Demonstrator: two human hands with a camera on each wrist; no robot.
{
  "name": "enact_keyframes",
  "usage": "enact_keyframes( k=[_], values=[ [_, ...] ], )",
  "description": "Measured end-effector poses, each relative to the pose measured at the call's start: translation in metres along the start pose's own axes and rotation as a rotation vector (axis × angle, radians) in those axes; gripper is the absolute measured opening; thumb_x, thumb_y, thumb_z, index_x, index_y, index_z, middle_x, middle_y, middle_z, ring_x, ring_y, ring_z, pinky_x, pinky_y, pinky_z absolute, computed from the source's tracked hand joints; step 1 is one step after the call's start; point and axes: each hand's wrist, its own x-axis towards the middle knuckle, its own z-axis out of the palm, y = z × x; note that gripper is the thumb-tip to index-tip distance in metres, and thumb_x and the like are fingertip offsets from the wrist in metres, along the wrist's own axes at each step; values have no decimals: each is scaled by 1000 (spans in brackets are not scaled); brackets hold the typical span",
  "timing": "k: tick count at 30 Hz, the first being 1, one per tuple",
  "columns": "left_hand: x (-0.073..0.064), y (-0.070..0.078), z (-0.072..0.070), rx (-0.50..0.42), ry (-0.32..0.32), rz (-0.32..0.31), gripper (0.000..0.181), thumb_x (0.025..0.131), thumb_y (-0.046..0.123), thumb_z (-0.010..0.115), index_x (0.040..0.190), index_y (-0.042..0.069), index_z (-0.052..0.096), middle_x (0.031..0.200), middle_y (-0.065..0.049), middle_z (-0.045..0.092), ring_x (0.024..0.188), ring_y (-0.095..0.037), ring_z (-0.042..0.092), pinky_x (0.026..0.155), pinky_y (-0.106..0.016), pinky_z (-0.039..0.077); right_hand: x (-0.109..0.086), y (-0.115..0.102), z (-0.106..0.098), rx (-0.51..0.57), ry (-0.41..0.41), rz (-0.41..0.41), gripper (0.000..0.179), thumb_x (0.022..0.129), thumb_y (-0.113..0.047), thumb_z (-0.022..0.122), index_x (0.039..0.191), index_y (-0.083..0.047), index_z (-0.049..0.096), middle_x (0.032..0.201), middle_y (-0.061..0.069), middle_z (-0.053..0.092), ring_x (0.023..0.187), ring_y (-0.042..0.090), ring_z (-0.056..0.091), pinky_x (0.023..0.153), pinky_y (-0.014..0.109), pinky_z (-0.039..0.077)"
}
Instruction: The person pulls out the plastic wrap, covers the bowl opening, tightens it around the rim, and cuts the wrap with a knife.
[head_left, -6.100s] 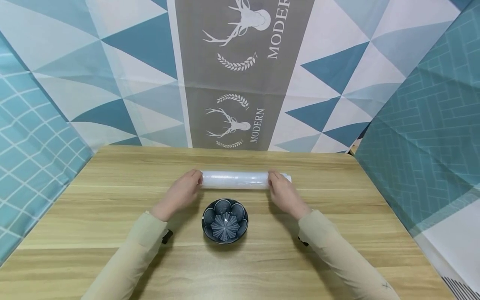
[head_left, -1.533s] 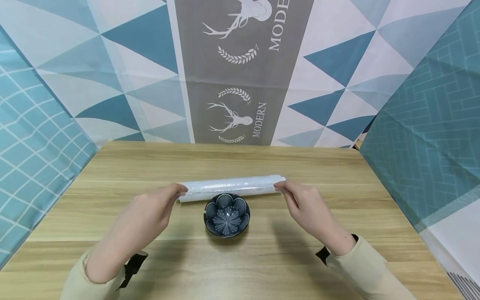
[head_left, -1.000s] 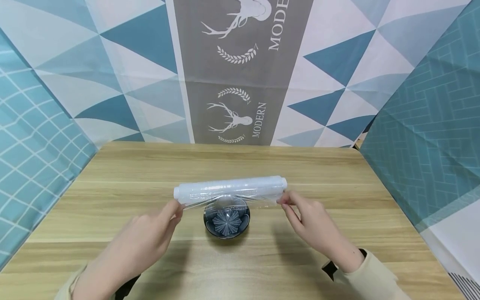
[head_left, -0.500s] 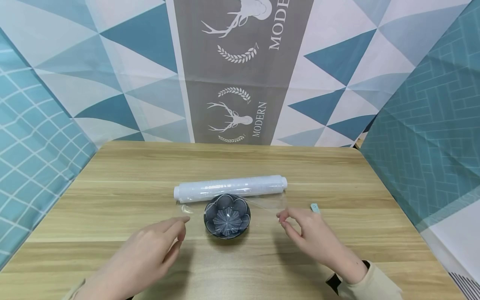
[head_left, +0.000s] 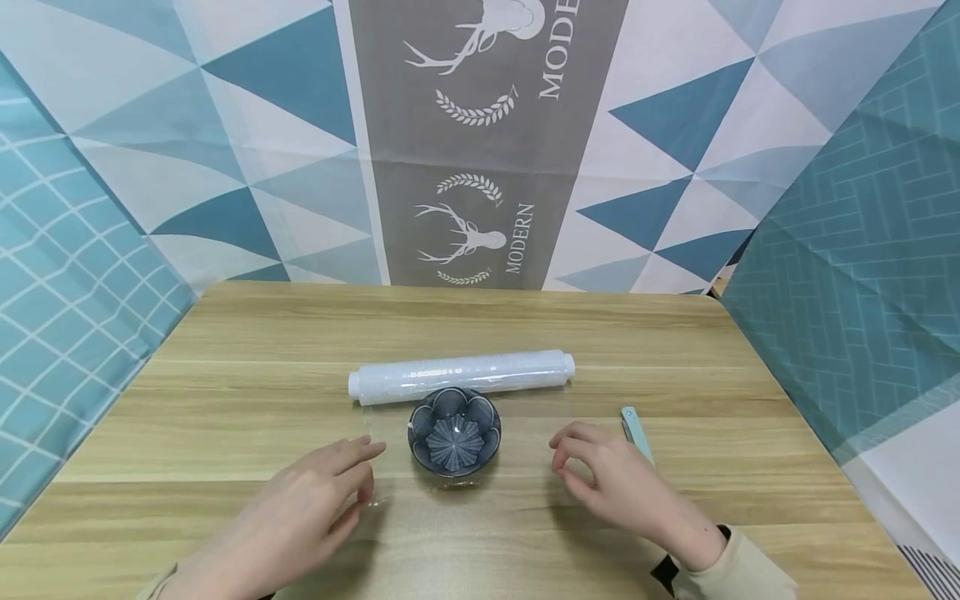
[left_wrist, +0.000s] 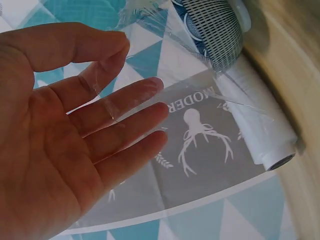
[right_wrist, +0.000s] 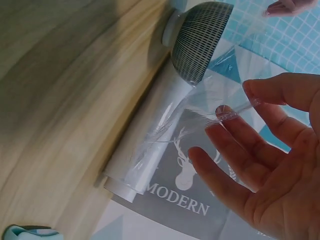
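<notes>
While, head view, the roll lies behind the bowl, film over the bowl is pinched, left wrist view, by the left hand; right wrist view, by the right hand too: limp, light, probably clingy, best gripped at the corners.

Wood-grain table; I see a light-blue tool lying on its right half, partly hidden. Behind the table I get a blue-and-white triangle-print cloth with a grey panel, white deer heads, "MODERN" lettering. Left of the table, blue white-gridded cloth; right of it, teal brick-pattern cloth, white and striped lower down.
</notes>
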Motion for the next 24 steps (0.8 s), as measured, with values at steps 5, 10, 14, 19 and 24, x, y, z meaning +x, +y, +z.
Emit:
enact_keyframes(
  k=[5,10,14,19,24],
  values=[
    [-2,-3,5,-9,5,22,24,62,8,72,65,22,53,109,-7,63,100,-26,61,87,-43,48,0,1,4,1,-29,-6,11,76,-10,66,78,-19,61,98,-4,61,91,11,59,73,30,51],
    [-2,-9,13,-21,20,41,24,62,7,74,65,21,55,105,-7,64,95,-24,62,86,-43,48,0,4,10,3,-32,-20,9,75,-11,67,78,-18,62,96,-4,61,90,11,59,72,27,52],
    [-2,-15,19,-42,-18,16,24,62,6,74,65,22,57,104,-8,65,94,-27,62,84,-43,49,3,5,15,3,-48,-15,9,76,-12,67,77,-19,62,92,-9,58,85,8,58,68,23,51],
    [1,-24,26,-68,-73,-34,24,64,4,72,65,22,57,102,-8,66,92,-26,62,80,-41,50,9,9,21,-11,-77,24,9,76,-14,67,77,-21,62,88,-12,57,78,7,59,60,19,47],
    [6,-31,35,-76,-85,-73,21,65,3,70,67,20,57,94,-2,65,85,-20,62,76,-37,51,15,13,26,-10,-101,51,5,78,-15,66,77,-18,64,86,-9,55,69,8,56,54,18,44]
  ],
)
